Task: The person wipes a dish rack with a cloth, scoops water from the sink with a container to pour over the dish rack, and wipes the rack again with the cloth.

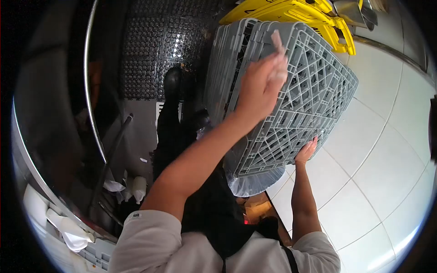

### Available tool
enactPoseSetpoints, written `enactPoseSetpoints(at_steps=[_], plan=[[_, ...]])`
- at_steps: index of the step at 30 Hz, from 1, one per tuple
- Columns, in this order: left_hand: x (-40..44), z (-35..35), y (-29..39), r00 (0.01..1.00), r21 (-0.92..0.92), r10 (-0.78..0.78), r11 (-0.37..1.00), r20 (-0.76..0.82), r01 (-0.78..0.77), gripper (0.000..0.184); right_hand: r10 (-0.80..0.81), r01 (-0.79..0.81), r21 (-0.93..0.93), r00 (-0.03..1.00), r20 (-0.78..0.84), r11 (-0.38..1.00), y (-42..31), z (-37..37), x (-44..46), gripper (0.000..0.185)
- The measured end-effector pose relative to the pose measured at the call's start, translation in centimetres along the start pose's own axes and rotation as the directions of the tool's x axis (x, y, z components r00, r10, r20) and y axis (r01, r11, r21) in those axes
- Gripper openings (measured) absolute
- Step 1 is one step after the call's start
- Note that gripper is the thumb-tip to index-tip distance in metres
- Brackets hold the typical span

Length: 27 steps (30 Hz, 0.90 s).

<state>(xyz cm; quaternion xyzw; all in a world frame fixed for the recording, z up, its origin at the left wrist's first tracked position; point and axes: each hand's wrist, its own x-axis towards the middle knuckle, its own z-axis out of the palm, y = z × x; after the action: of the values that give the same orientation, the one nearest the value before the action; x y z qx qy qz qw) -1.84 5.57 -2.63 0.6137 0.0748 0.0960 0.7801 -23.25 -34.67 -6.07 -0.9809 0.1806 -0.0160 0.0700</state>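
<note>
A stack of grey plastic crates (314,93) with lattice bottoms stands in front of me, tilted in view. My left hand (264,84) is over the stack's upper left edge, one finger stretched out and the rest curled. Motion blur hides whether it grips or touches the rim. At the lower right edge, my right hand (307,150) holds the lattice crate, its fingers lying over the side. Clear plastic wrapping (257,183) shows under the near end of the stack.
Yellow folding floor signs (291,10) lean behind the crates. White tiled wall (364,150) rises at the right. A black rubber mat (143,59) covers the floor at the far left, beside a curved metal rail (86,68). White bottles (136,187) stand low at the left.
</note>
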Motion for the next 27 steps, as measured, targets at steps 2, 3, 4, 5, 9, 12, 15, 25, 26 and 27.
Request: enactPoseSetpoints(at_steps=[2, 3, 4, 5, 9, 12, 15, 25, 26, 27], plan=[[-1.0, 0.1, 1.1, 0.999, 0.192, 0.035, 0.981, 0.005, -0.035, 0.036, 0.004, -0.004, 0.004, 1.000, -0.002, 1.000, -0.1, -0.2, -0.2, 0.057], [-1.2, 0.4, 1.5, 0.998, 0.283, 0.056, 0.957, 0.009, -0.056, 0.038, 0.003, -0.003, -0.009, 1.000, -0.002, 1.000, -0.2, -0.3, -0.3, 0.057], [-0.2, 1.0, 1.5, 0.992, 0.341, 0.112, 0.932, 0.054, -0.124, 0.039, -0.003, 0.003, -0.018, 1.000, -0.008, 1.000, -0.2, -0.3, -0.1, 0.057], [1.7, 1.7, 1.3, 0.981, 0.394, 0.165, 0.899, 0.101, -0.192, 0.041, -0.008, 0.008, -0.028, 1.000, -0.013, 1.000, -0.3, -0.2, 0.0, 0.056], [9.4, 3.9, 0.9, 0.978, 0.634, 0.116, 0.747, 0.172, -0.200, 0.057, 0.055, -0.055, -0.010, 0.998, 0.041, 0.998, -1.2, -1.0, -0.1, 0.055], [9.1, 4.0, -1.2, 0.915, 0.574, 0.376, 0.721, 0.147, -0.389, 0.050, 0.032, -0.032, 0.024, 0.999, 0.011, 0.999, -1.3, -0.8, -0.1, 0.055], [4.3, 1.6, 2.8, 0.926, 0.625, -0.019, 0.744, 0.376, -0.238, 0.053, -0.010, 0.010, 0.007, 0.999, -0.052, 1.000, -2.1, -1.0, 0.5, 0.051], [9.6, 3.9, 1.9, 0.803, 0.687, 0.258, 0.419, 0.537, -0.594, 0.045, 0.133, -0.133, -0.012, 0.991, -0.020, 0.991, -2.8, -1.9, -0.2, 0.047], [8.8, 3.6, 2.0, 0.796, 0.674, 0.245, 0.430, 0.554, -0.601, 0.046, 0.144, -0.144, -0.012, 0.990, -0.006, 0.990, -2.9, -2.1, -0.1, 0.047], [8.0, 3.4, 2.3, 0.784, 0.658, 0.239, 0.436, 0.572, -0.614, 0.047, 0.154, -0.154, -0.007, 0.988, 0.000, 0.988, -3.0, -2.3, 0.1, 0.048]])
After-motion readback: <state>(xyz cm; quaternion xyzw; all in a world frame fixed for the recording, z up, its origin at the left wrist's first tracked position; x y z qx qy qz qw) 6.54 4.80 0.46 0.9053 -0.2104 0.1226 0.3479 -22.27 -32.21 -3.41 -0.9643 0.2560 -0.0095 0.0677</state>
